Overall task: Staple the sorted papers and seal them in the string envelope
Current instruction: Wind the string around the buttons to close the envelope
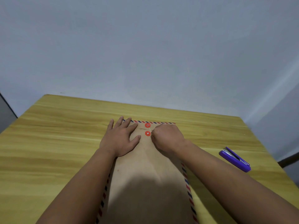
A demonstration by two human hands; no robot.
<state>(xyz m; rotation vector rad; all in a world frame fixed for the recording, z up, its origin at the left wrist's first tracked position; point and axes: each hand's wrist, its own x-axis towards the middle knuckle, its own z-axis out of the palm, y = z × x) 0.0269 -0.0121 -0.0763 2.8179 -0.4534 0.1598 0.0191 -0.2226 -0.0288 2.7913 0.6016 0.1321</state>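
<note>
A brown envelope [148, 172] with a red-and-blue striped border lies lengthwise on the wooden table [56, 135], flap end away from me. Two red buttons sit near its far end, the upper button [147, 125] on the flap and the lower button [147, 133] on the body. My left hand [121, 136] lies flat on the envelope's far left part, fingers spread. My right hand [166, 137] is closed just right of the buttons, pinching the thin white string [150, 129] that runs from the upper button. No papers show; the envelope's inside is hidden.
A purple stapler [234, 159] lies on the table to the right of my right forearm, near the right edge. A pale wall rises behind the table's far edge. Bare tabletop stretches to the left of the envelope.
</note>
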